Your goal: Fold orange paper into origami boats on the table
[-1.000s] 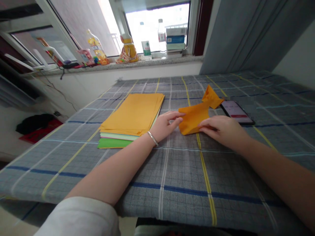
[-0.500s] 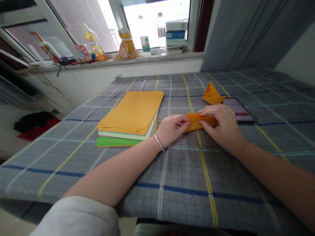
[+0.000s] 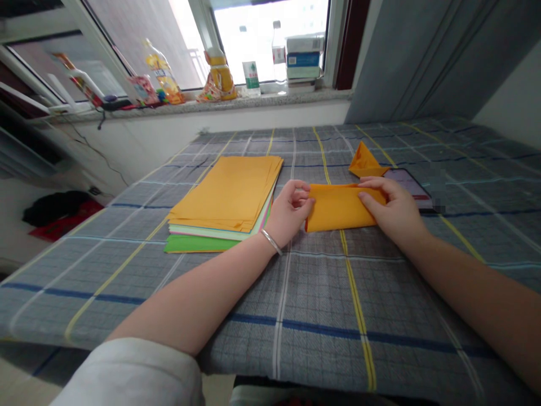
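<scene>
A folded orange sheet of paper [image 3: 339, 207] lies flat on the checked cloth in front of me. My left hand [image 3: 291, 213], with a bracelet at the wrist, pinches its left edge. My right hand [image 3: 391, 211] presses fingers on its right end. Just behind it stands a small folded orange paper shape [image 3: 364, 162]. A stack of coloured paper [image 3: 228, 197], orange on top and green at the bottom, lies to the left of my left hand.
A phone [image 3: 409, 185] with a lit screen lies partly under my right hand's far side. The grey plaid cloth [image 3: 321, 293] covers the table. Bottles and boxes [image 3: 220, 79] line the windowsill behind. A grey curtain [image 3: 422, 56] hangs at the back right.
The orange sheet was a loose crumpled shape, then a narrow strip under both hands; now it lies as a flat folded rectangle held at both ends.
</scene>
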Motion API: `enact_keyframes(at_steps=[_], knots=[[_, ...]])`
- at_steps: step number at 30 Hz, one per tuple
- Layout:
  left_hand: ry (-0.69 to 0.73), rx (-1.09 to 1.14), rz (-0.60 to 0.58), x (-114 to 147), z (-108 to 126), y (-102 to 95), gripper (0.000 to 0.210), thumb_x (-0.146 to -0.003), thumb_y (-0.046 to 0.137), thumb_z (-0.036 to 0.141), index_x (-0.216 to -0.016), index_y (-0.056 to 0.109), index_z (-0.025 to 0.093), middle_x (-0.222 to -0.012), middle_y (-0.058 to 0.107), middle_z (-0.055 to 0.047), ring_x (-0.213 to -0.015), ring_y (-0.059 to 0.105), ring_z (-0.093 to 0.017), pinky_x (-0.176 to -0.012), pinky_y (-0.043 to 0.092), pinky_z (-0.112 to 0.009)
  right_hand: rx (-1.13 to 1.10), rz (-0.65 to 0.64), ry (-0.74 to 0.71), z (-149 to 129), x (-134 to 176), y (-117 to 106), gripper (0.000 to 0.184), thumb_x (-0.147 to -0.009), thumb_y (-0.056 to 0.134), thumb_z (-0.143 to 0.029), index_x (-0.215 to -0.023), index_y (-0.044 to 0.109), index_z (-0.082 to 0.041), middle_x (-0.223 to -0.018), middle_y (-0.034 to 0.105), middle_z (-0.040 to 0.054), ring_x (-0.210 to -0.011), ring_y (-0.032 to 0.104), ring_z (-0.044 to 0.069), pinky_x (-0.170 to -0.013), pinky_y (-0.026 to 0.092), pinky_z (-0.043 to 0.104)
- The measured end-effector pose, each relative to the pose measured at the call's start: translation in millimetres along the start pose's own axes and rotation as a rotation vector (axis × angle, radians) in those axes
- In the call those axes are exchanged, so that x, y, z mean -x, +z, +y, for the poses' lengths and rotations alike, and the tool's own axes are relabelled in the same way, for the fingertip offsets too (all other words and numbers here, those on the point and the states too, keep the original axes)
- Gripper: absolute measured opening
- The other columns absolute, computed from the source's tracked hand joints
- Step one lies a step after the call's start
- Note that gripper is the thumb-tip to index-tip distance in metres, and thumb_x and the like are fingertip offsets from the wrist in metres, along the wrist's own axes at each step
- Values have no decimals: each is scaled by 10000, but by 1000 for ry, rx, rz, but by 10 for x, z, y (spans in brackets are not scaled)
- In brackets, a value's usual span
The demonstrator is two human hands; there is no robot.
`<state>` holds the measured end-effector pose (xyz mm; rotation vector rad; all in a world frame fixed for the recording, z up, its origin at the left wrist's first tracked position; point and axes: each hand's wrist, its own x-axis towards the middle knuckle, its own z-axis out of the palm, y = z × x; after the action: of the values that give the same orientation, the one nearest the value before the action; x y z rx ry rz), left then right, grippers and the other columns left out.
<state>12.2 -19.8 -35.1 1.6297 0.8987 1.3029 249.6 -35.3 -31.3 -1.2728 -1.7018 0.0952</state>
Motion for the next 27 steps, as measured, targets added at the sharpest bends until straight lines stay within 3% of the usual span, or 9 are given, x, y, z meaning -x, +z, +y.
enact_keyframes(at_steps=[4,11,17,22,27], knots=[[-4,3,-1,-10,4,-24,444,-851,593,125,-1278,538,233,-945,679,-2,-684,613,-74,-636,505,-191,-120,-12,122,52,10,54,220,-888,638,-365,-1095,638,-290,-1193,723,102,-1133,675,312,-983,534,547],[-33,-79,33,-38,-59,-69,305,-855,613,154,-1155,662,184,-914,657,-12,-689,599,-70,-614,500,-181,-126,-98,169,138,34,107,229,-894,633,-406,-1087,684,-295,-1103,742,90,-964,716,302,-775,601,475],[-88,-13,30,-59,-81,-94,245,-863,629,192,-1104,671,181,-830,669,-4,-699,624,-94,-583,504,-183,-103,-103,158,176,40,111,258,-905,627,-411,-1127,677,-290,-1084,738,85,-927,719,292,-722,606,450],[-99,-9,35,-66,-75,-117,301,-885,600,192,-1176,678,189,-770,667,13,-641,588,-89,-585,483,-200,-91,-139,144,155,36,114,318,-926,586,-431,-1202,636,-282,-1044,737,83,-831,726,254,-653,600,393],[-101,-114,103,-75,-85,-134,226,-920,582,210,-1100,719,196,-686,613,20,-571,515,-87,-523,406,-200,-130,-206,146,60,43,81,323,-900,602,-415,-1195,628,-287,-925,734,54,-680,685,216,-553,546,346]])
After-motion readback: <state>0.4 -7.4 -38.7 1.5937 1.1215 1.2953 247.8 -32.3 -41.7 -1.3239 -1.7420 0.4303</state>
